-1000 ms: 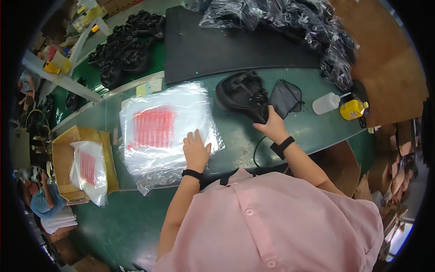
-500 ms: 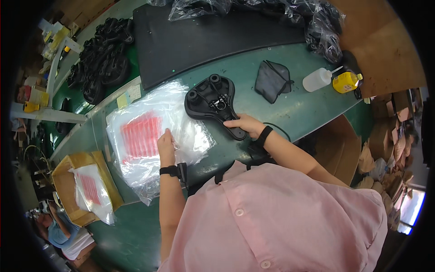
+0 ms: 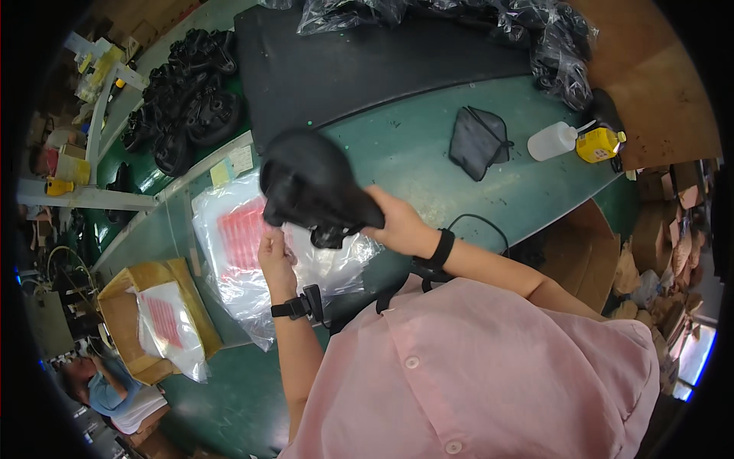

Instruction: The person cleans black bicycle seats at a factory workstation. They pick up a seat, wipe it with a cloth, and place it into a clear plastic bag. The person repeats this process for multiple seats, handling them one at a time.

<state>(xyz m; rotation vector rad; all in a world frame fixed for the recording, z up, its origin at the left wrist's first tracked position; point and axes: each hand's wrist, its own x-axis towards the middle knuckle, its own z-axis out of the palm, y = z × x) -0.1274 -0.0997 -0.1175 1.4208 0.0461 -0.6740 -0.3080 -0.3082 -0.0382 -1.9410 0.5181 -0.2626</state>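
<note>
**Above the printed plastic bags (image 3: 241, 249), a black saddle (image 3: 312, 170) held by its nose**

Over the left-centre of the tabletop (image 3: 397, 138), the black saddle hangs in the air, blurred, its broad end to the far left and its fittings turned toward the near side. The person's right hand (image 3: 401, 224) is closed around the narrow end. The left hand (image 3: 276, 260), fingers curled in, is just beside the saddle's near left edge; whether it pinches film or touches the saddle, one cannot tell.

With a single grip at the narrow end, the broad end could roll or dip. The fittings, if they catch the thin film, could tear it, and the loose, slick bags could slide or cling together.

To the left, an open cardboard box (image 3: 197, 300) holds another printed bag (image 3: 163, 321), which droops over its near side. On the right, a white squeeze bottle (image 3: 549, 143) and a yellow bottle (image 3: 596, 145) are side by side, contents unclear. Below the near right edge, a large carton (image 3: 585, 256) is too dark inside to read.
</note>
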